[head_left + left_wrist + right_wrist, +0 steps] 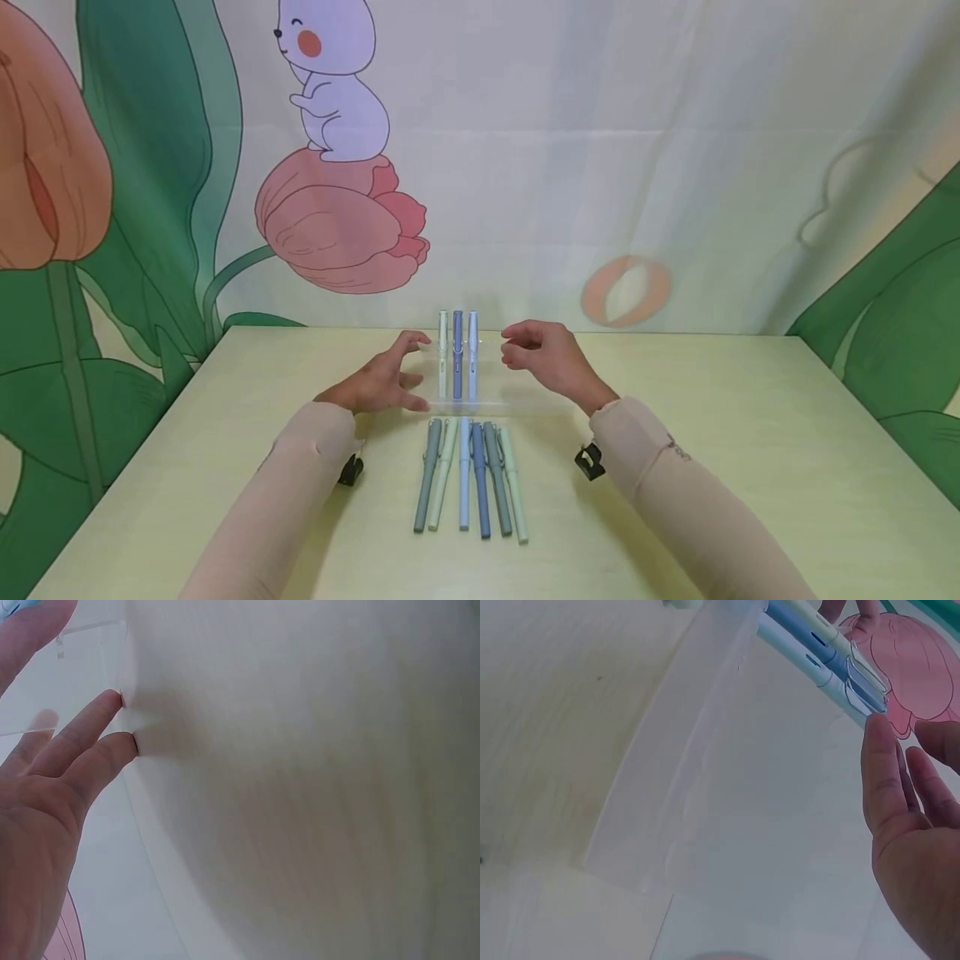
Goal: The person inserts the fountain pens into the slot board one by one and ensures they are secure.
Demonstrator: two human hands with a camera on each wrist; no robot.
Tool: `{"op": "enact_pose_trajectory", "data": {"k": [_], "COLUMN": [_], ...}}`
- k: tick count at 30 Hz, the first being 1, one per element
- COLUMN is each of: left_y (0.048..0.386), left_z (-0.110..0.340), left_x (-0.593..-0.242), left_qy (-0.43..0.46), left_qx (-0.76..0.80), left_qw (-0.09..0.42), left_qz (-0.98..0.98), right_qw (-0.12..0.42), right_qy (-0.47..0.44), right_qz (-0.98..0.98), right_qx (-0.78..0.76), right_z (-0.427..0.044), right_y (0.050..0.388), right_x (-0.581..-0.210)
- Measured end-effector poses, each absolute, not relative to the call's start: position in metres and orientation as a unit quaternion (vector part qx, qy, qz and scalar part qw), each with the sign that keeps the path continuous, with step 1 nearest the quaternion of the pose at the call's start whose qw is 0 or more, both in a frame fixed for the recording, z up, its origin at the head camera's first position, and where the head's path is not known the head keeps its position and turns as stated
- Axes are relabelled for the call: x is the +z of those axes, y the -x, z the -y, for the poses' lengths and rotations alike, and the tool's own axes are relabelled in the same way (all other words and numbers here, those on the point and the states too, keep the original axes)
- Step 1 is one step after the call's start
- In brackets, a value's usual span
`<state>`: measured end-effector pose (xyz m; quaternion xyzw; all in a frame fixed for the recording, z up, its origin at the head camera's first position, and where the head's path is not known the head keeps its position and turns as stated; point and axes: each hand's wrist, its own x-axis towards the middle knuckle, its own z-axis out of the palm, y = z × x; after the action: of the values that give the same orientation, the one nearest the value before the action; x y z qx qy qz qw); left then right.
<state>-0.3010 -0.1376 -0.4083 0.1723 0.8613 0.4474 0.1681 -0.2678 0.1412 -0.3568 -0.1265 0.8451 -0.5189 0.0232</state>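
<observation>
Slim pens, clear plastic stand
Left hand splayed at one end; right hand loosely curved, empty.

The stand looks like clear plastic, the pens matt plastic with shiny metal clips. The table looks smooth.

Three pens on stand, six pens before it on table, backdrop behind

No lettering is readable; marks on the right sleeve are unclear.
</observation>
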Motion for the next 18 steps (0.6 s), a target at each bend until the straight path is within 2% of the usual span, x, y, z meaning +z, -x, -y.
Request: {"op": "enact_pose_trajectory", "data": {"k": [18], "left_y": [0.303], "left_z": [0.138], "left_x": [-0.409], "left_qy": [-0.179], "left_qx": [0.444], "left_qw": [0.167], "left_qz": [-0.862], "right_qw": [0.049], "right_qy": [0.122], "right_qz": [-0.852], "right_qx": [-0.507], "right_z": [-0.144], "right_y": [0.250], "right_x": [-0.380]}}
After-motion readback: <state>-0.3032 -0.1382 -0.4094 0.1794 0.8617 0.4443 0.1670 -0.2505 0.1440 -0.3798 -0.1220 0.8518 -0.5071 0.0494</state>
